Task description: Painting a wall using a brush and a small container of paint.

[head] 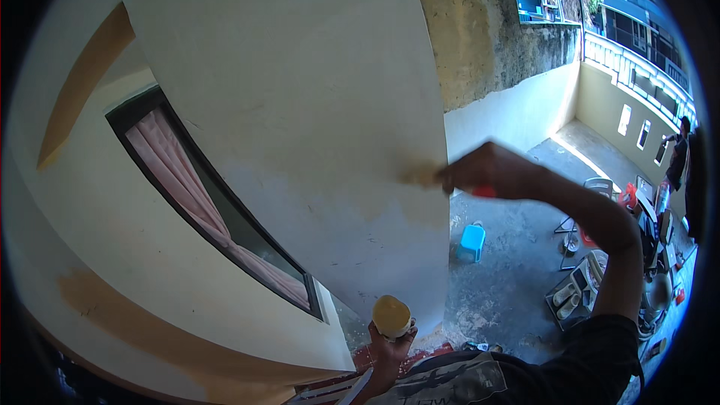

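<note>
My right hand [478, 171] grips a paintbrush [419, 173] with a red handle, held near the right edge of a wall [315, 95]. Its bristles are blurred and appear to touch the wall. Around them the surface is a darker beige, while the lower part looks pale grey-white. Low in the view, my left hand [391, 349] holds a small cup of yellowish-tan paint [392, 315], its open top towards me. The cup's side is mostly hidden by the paint surface and my fingers.
A dark-framed window [225, 219] with a pink curtain [180, 163] is at left. A blue plastic stool [471, 243] stands on the concrete floor [500, 287]. At right are a shoe rack [568, 298], cluttered household items and another person [679, 154]. White slats [332, 391] lie below my left hand.
</note>
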Action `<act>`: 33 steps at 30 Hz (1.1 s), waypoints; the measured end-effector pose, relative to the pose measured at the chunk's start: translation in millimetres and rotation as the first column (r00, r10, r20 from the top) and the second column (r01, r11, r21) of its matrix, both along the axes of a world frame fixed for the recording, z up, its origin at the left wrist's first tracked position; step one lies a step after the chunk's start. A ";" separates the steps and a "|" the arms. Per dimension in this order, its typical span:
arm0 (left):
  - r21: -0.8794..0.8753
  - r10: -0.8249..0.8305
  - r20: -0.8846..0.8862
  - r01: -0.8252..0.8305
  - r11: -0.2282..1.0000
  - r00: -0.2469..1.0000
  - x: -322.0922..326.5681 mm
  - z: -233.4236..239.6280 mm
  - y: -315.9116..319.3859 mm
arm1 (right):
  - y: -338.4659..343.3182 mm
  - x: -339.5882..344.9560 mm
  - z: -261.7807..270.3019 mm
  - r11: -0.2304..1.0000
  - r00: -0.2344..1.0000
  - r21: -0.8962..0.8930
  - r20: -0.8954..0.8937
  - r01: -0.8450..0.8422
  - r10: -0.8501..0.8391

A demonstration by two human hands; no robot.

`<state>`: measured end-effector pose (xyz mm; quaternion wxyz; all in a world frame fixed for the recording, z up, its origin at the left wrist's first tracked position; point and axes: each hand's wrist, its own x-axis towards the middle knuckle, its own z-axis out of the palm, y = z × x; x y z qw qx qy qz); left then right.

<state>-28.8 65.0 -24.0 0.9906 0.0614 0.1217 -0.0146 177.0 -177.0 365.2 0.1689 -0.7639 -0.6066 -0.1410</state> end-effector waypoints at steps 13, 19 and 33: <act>0.004 -0.065 0.035 0.065 0.998 0.997 5.2 1.5 -6.4 | 19.7 32.6 46.5 0.954 0.546 0.289 0.813 -0.077 -0.202; 0.048 0.010 0.073 -0.013 0.999 0.997 3.8 0.4 -10.7 | -11.5 -24.6 -114.0 0.983 0.805 -0.170 0.573 -0.066 0.154; -0.010 0.003 0.052 -0.003 1.000 0.999 1.0 6.9 -7.8 | 25.6 -31.5 233.4 0.865 0.718 0.492 0.569 0.093 -0.401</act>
